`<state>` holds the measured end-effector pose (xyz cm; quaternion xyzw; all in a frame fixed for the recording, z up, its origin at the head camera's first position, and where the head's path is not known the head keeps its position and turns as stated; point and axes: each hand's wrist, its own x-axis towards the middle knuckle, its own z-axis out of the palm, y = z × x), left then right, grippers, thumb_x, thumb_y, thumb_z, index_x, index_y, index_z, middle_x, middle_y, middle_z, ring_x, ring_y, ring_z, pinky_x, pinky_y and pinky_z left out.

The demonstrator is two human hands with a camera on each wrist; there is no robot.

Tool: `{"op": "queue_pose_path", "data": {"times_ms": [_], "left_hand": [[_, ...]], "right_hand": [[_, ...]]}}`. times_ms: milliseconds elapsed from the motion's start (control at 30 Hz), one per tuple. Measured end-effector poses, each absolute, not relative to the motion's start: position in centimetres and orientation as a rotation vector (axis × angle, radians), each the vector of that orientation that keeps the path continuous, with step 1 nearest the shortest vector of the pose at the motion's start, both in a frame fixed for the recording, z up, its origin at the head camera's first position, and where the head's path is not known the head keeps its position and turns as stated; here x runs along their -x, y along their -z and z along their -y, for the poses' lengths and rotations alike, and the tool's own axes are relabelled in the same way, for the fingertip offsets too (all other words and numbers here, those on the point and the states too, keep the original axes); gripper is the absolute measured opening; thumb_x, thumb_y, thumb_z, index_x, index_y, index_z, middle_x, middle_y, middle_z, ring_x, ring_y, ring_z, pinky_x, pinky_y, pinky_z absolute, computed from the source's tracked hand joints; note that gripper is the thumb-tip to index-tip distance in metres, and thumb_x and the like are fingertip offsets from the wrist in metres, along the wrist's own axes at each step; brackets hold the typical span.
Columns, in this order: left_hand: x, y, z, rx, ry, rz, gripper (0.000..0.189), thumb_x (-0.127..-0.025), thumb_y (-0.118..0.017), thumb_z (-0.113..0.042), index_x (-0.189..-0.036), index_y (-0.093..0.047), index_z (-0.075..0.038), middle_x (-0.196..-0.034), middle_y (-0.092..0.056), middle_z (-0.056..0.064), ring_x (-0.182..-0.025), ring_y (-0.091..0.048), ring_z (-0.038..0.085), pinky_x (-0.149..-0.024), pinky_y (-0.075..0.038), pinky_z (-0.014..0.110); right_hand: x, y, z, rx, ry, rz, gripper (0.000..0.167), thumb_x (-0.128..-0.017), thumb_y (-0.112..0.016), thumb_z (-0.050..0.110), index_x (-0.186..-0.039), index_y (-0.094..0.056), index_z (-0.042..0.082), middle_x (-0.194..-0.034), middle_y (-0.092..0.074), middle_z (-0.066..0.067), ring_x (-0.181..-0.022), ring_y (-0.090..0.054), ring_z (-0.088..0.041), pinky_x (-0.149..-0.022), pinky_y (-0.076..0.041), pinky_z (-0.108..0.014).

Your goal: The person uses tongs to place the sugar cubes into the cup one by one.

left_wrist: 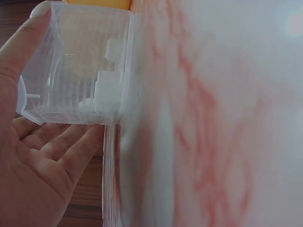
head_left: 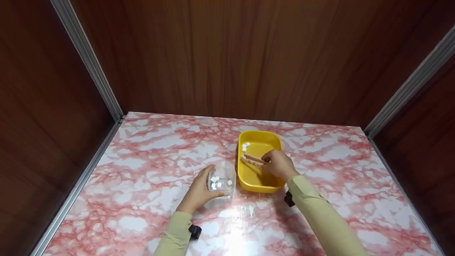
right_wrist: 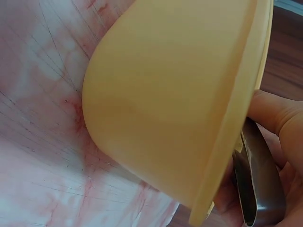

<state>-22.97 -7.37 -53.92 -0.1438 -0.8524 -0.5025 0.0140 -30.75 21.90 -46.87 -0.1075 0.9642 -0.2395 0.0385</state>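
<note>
My left hand (head_left: 198,191) grips a clear plastic container (head_left: 224,171) from its left side, thumb at the near wall and fingers at the far one. Several white cubes (left_wrist: 108,94) lie on its bottom. To the right stands a yellow tub (head_left: 261,189), and my right hand (head_left: 280,165) reaches over its right rim. Brown tongs (head_left: 253,158) are pinched in that hand, their bent end (right_wrist: 269,201) showing in the right wrist view. The tong tips are around a white cube (head_left: 244,156) near the tub's left wall. More white cubes (head_left: 245,146) sit in the tub's far left part.
Both containers stand on a red-and-white marbled table (head_left: 149,156). Dark wooden panels (head_left: 227,60) with metal corner posts (head_left: 90,60) enclose it at the back and sides. The tub's tall outer wall (right_wrist: 161,99) fills much of the right wrist view.
</note>
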Motion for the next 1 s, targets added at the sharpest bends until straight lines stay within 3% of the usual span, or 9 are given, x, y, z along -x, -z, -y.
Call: {"op": "queue_pose_path", "data": {"times_ms": [333, 700, 1000], "left_hand": [[23.0, 53.9, 7.4, 0.454, 1.562, 2.66, 0.103, -0.066, -0.086, -0.044, -0.149, -0.032, -0.016, -0.147, -0.037, 0.007, -0.134, -0.034, 0.027, -0.106, -0.033, 0.042], [23.0, 53.8, 7.3, 0.447, 1.548, 2.673, 0.106, -0.064, -0.084, -0.052, -0.149, -0.031, -0.017, -0.147, -0.037, 0.006, -0.134, -0.034, 0.028, -0.106, -0.033, 0.045], [22.8, 53.7, 7.3, 0.444, 1.559, 2.67, 0.107, -0.064, -0.084, -0.053, -0.149, -0.03, -0.018, -0.148, -0.036, 0.005, -0.134, -0.034, 0.027, -0.106, -0.033, 0.045]], "right_hand": [[30.7, 46.9, -22.1, 0.301, 0.791, -2.929, 0.013, -0.08, -0.078, 0.012, -0.093, -0.077, 0.009, -0.083, -0.069, 0.001, -0.079, -0.059, -0.018, -0.078, -0.051, -0.038], [30.9, 46.4, -22.8, 0.28, 0.86, -2.902, 0.015, -0.082, -0.076, 0.009, -0.097, -0.076, 0.008, -0.085, -0.069, -0.002, -0.077, -0.059, -0.018, -0.069, -0.053, -0.031], [30.1, 45.9, -23.3, 0.276, 0.965, -2.879, 0.017, -0.082, -0.076, 0.009, -0.099, -0.075, 0.006, -0.084, -0.069, -0.004, -0.064, -0.062, -0.014, -0.06, -0.054, -0.028]]}}
